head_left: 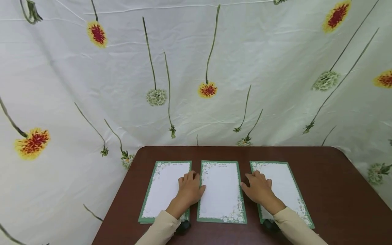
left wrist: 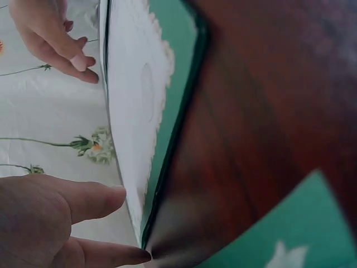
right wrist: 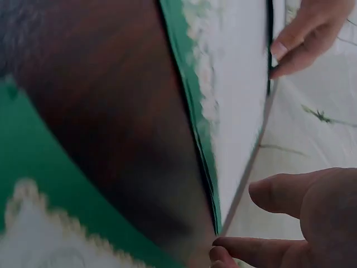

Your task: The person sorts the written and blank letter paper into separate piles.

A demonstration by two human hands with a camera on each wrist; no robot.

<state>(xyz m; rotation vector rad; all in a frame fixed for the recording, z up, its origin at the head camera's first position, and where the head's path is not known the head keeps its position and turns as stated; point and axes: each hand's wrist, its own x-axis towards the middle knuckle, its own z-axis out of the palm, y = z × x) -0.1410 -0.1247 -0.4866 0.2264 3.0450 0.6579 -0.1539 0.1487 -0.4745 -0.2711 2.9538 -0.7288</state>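
Observation:
A middle stack of green-bordered stationery sheets (head_left: 219, 194) with a white floral-edged page lies flat. At its left edge is my left hand (head_left: 190, 189), partly over the left stack of sheets (head_left: 168, 185). My right hand (head_left: 258, 189) is at the middle stack's right edge, partly over the right stack of sheets (head_left: 281, 180). In the left wrist view the left thumb (left wrist: 97, 201) extends over the page, with a fingertip down at the stack's side. Likewise, in the right wrist view, the right thumb (right wrist: 279, 192) is held apart from a finger at the edge.
The three stacks lie side by side on a dark reddish-brown table (head_left: 333, 190) with rounded far corners. Behind it hangs a white cloth (head_left: 190, 119) printed with flowers. Dark wrist-worn devices (head_left: 183, 227) sit under both forearms, near the stacks' front edges.

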